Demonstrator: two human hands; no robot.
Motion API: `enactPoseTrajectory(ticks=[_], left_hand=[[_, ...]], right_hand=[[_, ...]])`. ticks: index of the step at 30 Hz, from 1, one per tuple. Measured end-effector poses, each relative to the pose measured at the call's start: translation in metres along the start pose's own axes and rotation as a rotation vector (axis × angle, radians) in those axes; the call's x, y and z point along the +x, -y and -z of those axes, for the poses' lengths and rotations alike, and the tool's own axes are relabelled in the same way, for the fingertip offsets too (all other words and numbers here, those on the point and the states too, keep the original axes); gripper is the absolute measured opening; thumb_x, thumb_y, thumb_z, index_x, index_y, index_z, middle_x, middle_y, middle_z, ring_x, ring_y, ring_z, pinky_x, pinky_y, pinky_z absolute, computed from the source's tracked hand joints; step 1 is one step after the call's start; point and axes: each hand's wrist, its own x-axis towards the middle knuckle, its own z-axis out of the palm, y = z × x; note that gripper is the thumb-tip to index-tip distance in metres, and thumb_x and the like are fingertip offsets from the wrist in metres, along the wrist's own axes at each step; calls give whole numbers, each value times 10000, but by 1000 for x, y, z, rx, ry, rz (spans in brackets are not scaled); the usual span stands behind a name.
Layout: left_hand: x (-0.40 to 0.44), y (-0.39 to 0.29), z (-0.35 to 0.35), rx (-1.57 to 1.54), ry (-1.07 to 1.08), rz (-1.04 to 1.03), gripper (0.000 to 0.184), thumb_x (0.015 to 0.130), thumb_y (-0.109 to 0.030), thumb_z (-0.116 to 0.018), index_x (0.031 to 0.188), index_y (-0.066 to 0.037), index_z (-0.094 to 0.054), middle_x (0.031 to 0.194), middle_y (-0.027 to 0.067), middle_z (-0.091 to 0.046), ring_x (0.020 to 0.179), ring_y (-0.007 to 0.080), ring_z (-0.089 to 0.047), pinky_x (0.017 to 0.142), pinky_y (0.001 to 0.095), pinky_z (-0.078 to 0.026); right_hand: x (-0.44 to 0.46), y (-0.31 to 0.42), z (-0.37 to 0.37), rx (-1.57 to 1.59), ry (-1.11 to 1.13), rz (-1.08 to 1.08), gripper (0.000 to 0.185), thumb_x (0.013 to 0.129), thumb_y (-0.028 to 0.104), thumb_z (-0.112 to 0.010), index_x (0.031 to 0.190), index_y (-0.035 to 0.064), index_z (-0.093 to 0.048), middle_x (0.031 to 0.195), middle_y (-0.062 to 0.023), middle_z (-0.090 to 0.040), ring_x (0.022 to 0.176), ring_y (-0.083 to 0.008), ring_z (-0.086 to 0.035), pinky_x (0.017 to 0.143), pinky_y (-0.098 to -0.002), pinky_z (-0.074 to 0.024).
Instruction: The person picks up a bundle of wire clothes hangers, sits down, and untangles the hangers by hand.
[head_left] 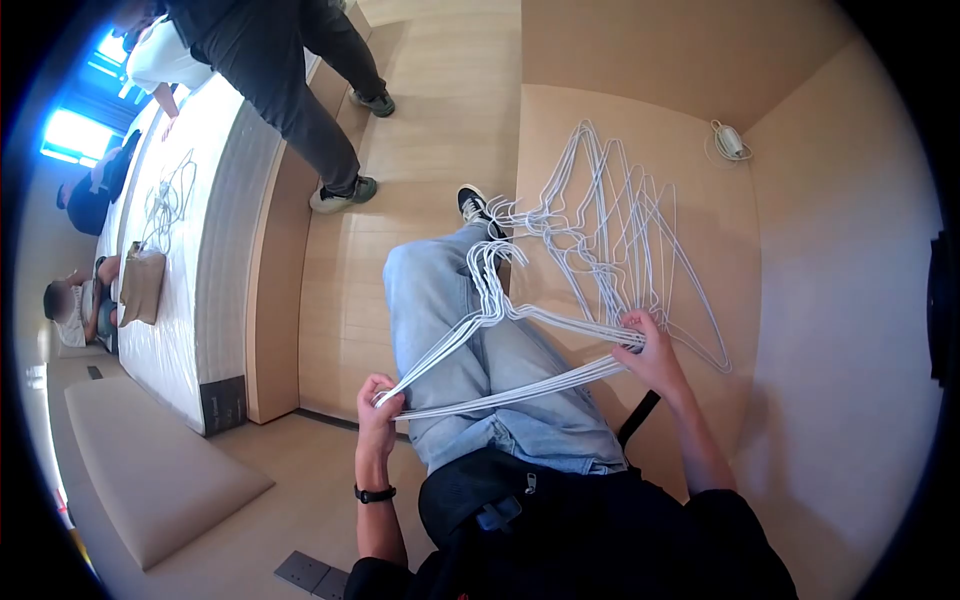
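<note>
Left grip (380, 402) closed around one lower corner of a bundle of white wire hangers (491, 318); right grip (648, 354) closed around the opposite corner. Bundle spans over the wearer's jeans (425, 290), hooks pointing away from the body. Beyond the right grip, loose hangers (605, 268) fanned across a pale wooden surface (725, 240), hooks near the shoe (470, 203). Off left: plastic-wrapped mattress (215, 250) carrying a brown bag (142, 285); person in dark trousers (265, 85) standing alongside.
</note>
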Motion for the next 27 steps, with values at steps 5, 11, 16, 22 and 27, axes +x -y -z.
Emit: enactPoseTrajectory(ticks=[5,11,16,22,27], left_hand=[[1,-4,-3,295,-82,-103,183,808,70,-590,948,-48,-576,693,-35,-508,600,43,-483,531,187,-357],[-1,-7,0,408,-141,-170,156,838,45,-596,988,8,-617,725,2,-537,655,92,-564,607,233,-497],[-1,-9,0,573,-196,-260,91,841,37,-597,903,9,-658,772,49,-620,683,118,-607,619,252,-506],[-1,-23,-11,1122,-251,-310,87,784,-22,-627,839,-15,-694,706,115,-635,640,210,-629,610,320,-492],[0,-38,-32,1271,-260,-327,143,757,-88,-632,860,-38,-717,684,174,-631,612,323,-611,614,370,-485]], right_hand=[[3,-14,-3,-5,25,42,308,761,10,-699,1050,5,-593,978,-118,-657,840,-181,-635,778,-272,-482],[0,3,-1,614,193,-323,252,833,108,-681,1043,-25,-638,855,-76,-648,759,-161,-642,732,-256,-497],[2,-15,-23,1136,115,-532,217,873,238,-652,875,22,-624,707,-29,-552,507,-98,-498,536,-242,-439],[6,-22,-40,1028,-75,-621,196,913,217,-589,811,50,-606,702,-24,-548,483,-82,-428,493,-255,-405],[4,-21,-42,940,-48,-482,202,927,213,-568,826,42,-610,705,-27,-552,531,-98,-490,515,-264,-424]])
